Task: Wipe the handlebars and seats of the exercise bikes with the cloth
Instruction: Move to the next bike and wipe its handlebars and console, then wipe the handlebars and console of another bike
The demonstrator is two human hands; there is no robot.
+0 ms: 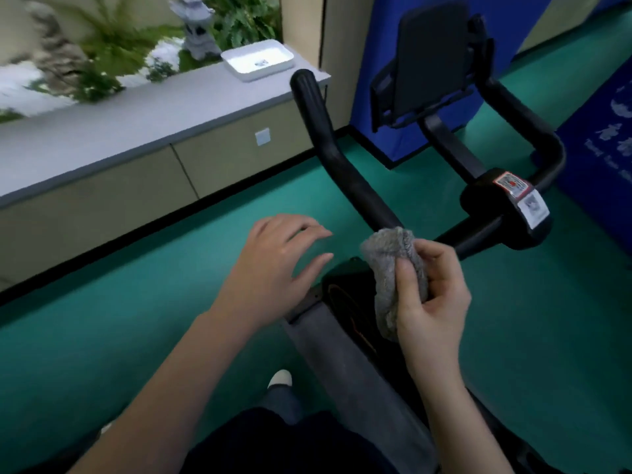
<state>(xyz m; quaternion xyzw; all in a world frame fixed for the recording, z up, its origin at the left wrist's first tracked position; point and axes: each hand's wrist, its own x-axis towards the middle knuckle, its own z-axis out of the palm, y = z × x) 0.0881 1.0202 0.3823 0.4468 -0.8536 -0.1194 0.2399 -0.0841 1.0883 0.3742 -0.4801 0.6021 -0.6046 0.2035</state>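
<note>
The handlebars (328, 145) fill the right centre of the frame. Their left bar runs from the upper middle down to the cloth (393, 268), which sits at its lower end. The right hand (434, 302) holds the cloth at lower centre-right. The left hand (277, 261) hovers just left of it, apart from the bar, over the floor (136, 336). A screen holder (431, 59) stands at the top between the bars. The bench (102, 138) crosses the upper left, with a tray (258, 59) on its right end and a stone lantern (196, 29) behind the tray.
</note>
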